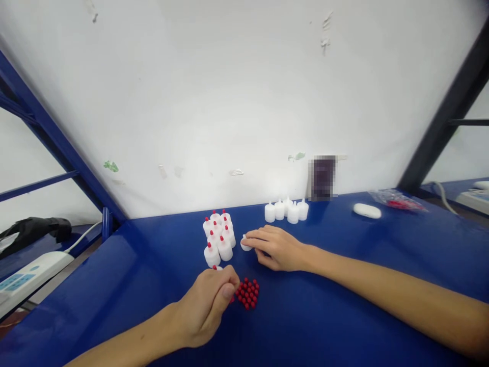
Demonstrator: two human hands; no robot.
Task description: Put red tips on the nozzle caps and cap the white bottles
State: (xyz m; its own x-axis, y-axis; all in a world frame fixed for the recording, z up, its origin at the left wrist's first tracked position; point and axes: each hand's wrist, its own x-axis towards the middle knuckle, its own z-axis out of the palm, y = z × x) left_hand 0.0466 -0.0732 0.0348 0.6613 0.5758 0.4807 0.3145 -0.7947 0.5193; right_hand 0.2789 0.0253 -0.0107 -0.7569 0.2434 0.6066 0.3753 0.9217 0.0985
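Observation:
My right hand (280,248) reaches in over the table with its fingers closed on a small white squeeze bottle (245,245), whose narrow nozzle shows at the fingertips. My left hand (208,306) is curled, thumb against the fingers; whatever it may hold is hidden. Just right of it lies a cluster of small red caps (250,294). Beyond my left hand stands a group of white bottles with red tips (224,248). One more red-tipped bottle (217,268) is partly covered by that hand. Several white bottles without red tips (293,213) stand near the wall.
The blue table (153,270) meets a white wall (214,102). A blurred dark rectangle (323,178) leans there. To the right are a white oval case (367,210) and a clear bag with red pieces (401,201). A power strip (34,278) is at left, beside a blue frame (64,148).

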